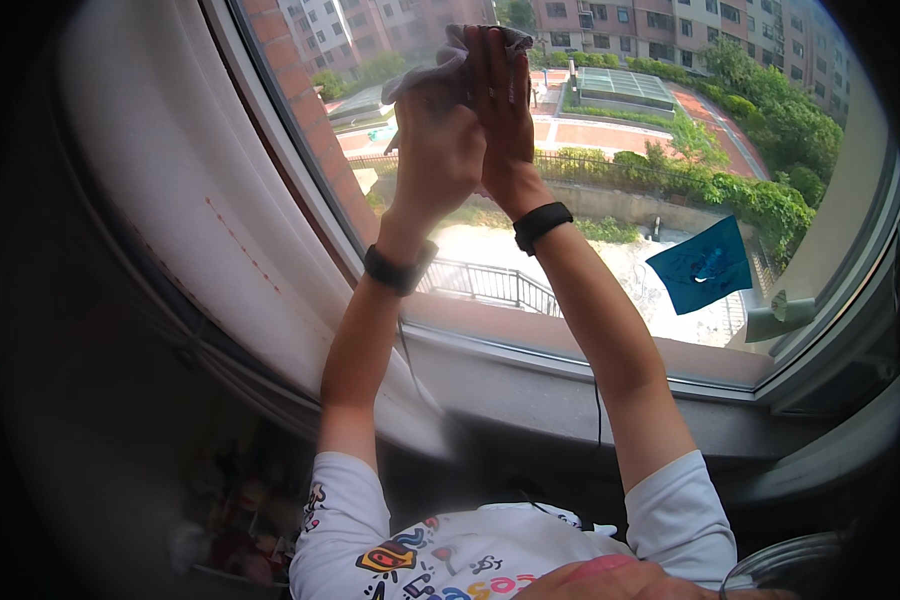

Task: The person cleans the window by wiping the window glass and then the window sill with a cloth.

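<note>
A grey cloth (424, 75) is bunched against the window glass (487, 247) high in the view. My right hand (504, 112) lies flat over the cloth with its fingers stretched upward, pressing it to the pane. Just left of it, my left hand (439, 154) is curled at the cloth's lower left part and slightly blurred; its fingertips are hidden. A small dark tip shows beside the left hand, too unclear to name. Black bands circle both wrists.
A white curtain (217, 187) hangs along the left window frame. Stuck low on the right of the pane are a blue sheet (703, 266) and a pale green piece (780, 321). A grey sill (510, 386) runs below. Thin dark cords hang near both arms.
</note>
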Demonstrator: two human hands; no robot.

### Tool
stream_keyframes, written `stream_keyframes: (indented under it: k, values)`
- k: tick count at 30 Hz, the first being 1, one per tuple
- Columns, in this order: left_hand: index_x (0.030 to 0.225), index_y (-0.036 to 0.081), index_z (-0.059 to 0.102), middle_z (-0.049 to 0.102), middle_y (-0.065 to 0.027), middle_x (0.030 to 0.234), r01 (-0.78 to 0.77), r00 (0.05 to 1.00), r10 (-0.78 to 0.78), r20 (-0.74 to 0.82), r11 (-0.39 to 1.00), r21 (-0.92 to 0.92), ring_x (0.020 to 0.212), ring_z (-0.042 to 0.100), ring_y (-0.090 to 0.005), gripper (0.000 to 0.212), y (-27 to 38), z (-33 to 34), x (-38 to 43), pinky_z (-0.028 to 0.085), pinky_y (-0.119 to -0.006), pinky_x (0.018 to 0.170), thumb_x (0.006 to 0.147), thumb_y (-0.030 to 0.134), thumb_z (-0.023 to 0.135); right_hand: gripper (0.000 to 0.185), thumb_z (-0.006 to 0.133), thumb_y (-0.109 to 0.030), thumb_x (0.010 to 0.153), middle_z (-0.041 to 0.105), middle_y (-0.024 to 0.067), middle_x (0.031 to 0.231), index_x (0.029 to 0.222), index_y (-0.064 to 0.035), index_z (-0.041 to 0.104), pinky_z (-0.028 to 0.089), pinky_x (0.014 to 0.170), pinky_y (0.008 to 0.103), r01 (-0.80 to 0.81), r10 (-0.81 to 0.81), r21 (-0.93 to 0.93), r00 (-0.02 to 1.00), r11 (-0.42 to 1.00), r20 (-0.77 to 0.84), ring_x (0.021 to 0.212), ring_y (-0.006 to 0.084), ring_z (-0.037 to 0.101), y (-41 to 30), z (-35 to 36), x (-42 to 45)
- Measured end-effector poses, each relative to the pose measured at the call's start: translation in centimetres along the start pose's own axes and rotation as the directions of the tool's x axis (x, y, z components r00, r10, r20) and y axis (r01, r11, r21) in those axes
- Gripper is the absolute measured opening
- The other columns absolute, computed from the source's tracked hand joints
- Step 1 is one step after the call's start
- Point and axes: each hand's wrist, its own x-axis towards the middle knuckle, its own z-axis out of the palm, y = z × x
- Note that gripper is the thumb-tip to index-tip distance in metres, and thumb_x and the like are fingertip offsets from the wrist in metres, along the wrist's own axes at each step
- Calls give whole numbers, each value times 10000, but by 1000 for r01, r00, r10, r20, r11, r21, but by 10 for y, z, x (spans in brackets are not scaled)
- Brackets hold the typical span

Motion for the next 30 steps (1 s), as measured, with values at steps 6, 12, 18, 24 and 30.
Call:
stream_keyframes:
  k: [6, 12, 18, 24, 30]
  values:
    - [835, 23, 622, 448, -203, 1035, 126, 992, -127, -17, 990, -64, 1013, 463, -371, 96, 16, -4, 1, 399, -443, 911, 789, 107, 635, 713, 426, -410, 852, 119, 175, 1569, 1470, -78, 298, 14, 1168, 521, -8, 12, 35, 995, 999, -102, 1456, 357, 54, -7, 16, 4]
    - [946, 20, 592, 470, -204, 1048, 24, 999, -23, 45, 1000, -7, 991, 484, -362, 166, 12, -6, -15, 407, -429, 900, 806, 105, 618, 627, 453, -357, 870, 174, 174, 1556, 1427, -81, 364, 59, 1171, 537, -32, 20, -45, 967, 998, -253, 1442, 378, 123, -7, 17, 4]
    - [904, 5, 609, 483, -177, 1002, 136, 990, -136, 26, 990, -27, 974, 489, -335, 144, 10, -9, -6, 412, -407, 868, 831, 130, 612, 669, 436, -395, 869, 177, 183, 1553, 1444, -69, 329, 46, 1170, 540, 35, -4, 284, 994, 958, -106, 1442, 379, 124, -6, 2, 2]
    - [891, 12, 612, 469, -185, 1006, 34, 991, -37, 129, 999, 22, 972, 488, -323, 141, 10, -11, -4, 409, -394, 873, 846, 145, 604, 680, 422, -421, 885, 155, 167, 1562, 1469, -101, 289, 41, 1169, 538, 20, -5, 134, 994, 991, -107, 1445, 372, 114, -5, 5, 2]
    - [1070, -41, 537, 445, -204, 1070, 184, 966, -167, 197, 980, -69, 1001, 491, -353, 271, -2, -21, -12, 411, -411, 892, 865, 132, 580, 657, 417, -414, 898, 171, 157, 1560, 1467, -108, 299, 45, 1169, 520, 88, -68, 280, 994, 956, -80, 1449, 355, 112, -2, 1, 1]
